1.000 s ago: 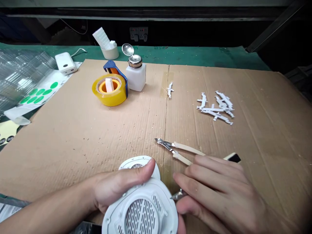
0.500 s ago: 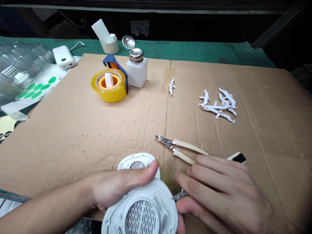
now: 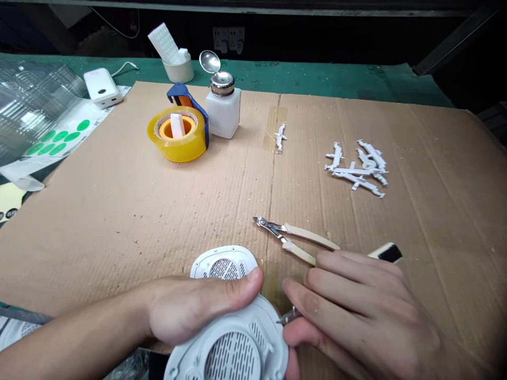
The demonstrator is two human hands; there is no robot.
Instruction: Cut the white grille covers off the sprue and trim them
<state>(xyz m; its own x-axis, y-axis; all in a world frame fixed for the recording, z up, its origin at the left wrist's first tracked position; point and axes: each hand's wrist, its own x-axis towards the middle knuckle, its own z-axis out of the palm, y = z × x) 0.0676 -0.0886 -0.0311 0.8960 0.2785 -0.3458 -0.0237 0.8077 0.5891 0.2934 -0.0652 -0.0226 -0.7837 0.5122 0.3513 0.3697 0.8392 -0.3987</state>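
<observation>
My left hand (image 3: 194, 309) is closed around a white round plastic cover with a slotted grille (image 3: 233, 351), thumb lying across its top edge. My right hand (image 3: 356, 316) grips a small metal blade tool (image 3: 288, 316) whose tip touches the cover's right rim; a black and cream handle end (image 3: 386, 252) sticks out beyond the fingers. A second white grille cover (image 3: 222, 263) lies on the cardboard just behind the held one. Side cutters with cream handles (image 3: 295, 238) rest right above my right hand.
A cardboard sheet (image 3: 119, 200) covers a green bench. At the back stand a yellow tape roll in a blue dispenser (image 3: 178, 132) and a white pump bottle (image 3: 222, 108). White plastic offcuts (image 3: 358, 169) lie right, one piece (image 3: 280, 137) mid-back. Green sticker sheets (image 3: 59, 140) and a white power bank (image 3: 101, 89) lie left.
My left thumb has slid a little right along the cover's top edge and the cover sits slightly lower. The view has tilted, so everything appears shifted a bit upward.
</observation>
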